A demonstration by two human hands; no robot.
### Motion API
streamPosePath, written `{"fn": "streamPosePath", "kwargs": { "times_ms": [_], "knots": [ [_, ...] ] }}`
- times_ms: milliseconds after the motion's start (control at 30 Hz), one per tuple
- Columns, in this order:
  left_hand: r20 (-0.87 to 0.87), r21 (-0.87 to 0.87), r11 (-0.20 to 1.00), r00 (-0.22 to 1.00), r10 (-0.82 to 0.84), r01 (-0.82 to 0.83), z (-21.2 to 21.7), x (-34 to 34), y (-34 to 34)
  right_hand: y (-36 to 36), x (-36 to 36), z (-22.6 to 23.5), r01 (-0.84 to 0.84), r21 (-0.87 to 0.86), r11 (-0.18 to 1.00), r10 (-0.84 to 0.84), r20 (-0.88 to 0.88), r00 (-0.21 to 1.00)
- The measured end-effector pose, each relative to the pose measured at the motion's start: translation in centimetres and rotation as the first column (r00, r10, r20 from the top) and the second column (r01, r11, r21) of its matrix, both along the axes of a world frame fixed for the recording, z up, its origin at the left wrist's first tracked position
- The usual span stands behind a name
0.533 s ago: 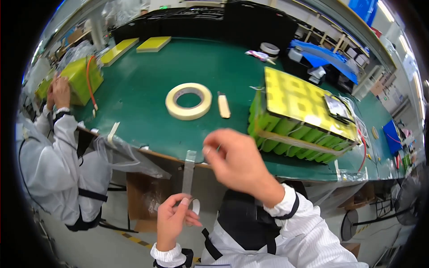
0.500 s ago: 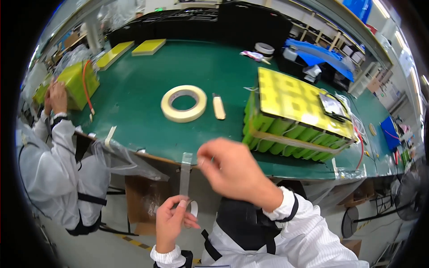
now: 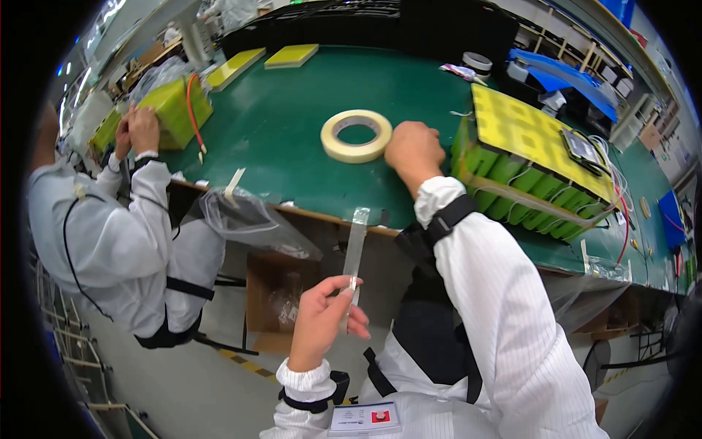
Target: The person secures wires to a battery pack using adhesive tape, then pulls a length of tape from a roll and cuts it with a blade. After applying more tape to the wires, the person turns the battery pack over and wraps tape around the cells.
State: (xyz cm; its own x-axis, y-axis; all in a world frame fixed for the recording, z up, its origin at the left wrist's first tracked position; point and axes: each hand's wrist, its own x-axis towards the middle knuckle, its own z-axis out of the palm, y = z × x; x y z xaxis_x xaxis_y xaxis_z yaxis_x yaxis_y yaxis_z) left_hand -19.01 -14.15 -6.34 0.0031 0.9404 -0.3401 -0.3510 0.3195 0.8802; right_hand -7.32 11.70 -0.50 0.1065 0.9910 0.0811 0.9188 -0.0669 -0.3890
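Note:
My left hand (image 3: 322, 314) is closed, pinching a silvery, see-through strip of tape (image 3: 356, 245) between thumb and fingers. The strip's upper end lies on the front edge of the green table; its lower part hangs taut down to my fingers. My right hand (image 3: 415, 150) rests on the tabletop with curled fingers, between a cream tape roll (image 3: 336, 150) and a battery pack (image 3: 504, 179). It covers the spot where a small tan-handled tool with a dark tip lay. Whatever is under those fingers is hidden. The pack has green cells, a yellow top and a band around it.
At the left a co-worker's hands (image 3: 139, 132) touch another yellow-green pack (image 3: 172, 113) with an orange-red cable. Yellow slabs (image 3: 291, 56) lie at the back of the green table (image 3: 270, 110). Plastic bags (image 3: 252, 219) hang at its front edge, above a cardboard box (image 3: 270, 300).
My right hand has moved from above the strip forward onto the table, over the tan-handled tool. My left hand still holds the strip, now straighter. The whole view has shifted.

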Motion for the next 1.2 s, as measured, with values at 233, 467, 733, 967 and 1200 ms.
{"fn": "streamPosePath", "kwargs": {
  "times_ms": [233,467,733,967,1200],
  "knots": [
    [-0.104,-0.029,0.995,0.990,0.095,-0.098,-0.1,-0.4,1.2,-7.7,1.9,0.7,-0.443,0.344,0.828,0.433,0.109,0.895],
    [-0.103,-0.042,0.992,0.988,0.117,-0.122,0.2,0.7,0.8,-17.8,7.3,-1.9,-0.790,0.232,0.568,0.809,0.019,0.587],
    [-0.051,-0.035,0.988,0.987,0.149,-0.151,0.1,0.8,0.7,-16.2,6.3,-4.1,-0.784,0.329,0.527,0.826,0.019,0.563],
    [-0.081,-0.036,0.988,0.985,0.149,-0.152,0.3,0.8,0.5,-16.1,6.1,-5.1,-0.769,0.324,0.552,0.805,0.033,0.592],
    [-0.102,-0.037,0.983,0.979,0.177,-0.181,0.5,1.4,0.5,-16.2,5.6,-6.7,-0.745,0.376,0.551,0.812,-0.036,0.583]
  ]
}}
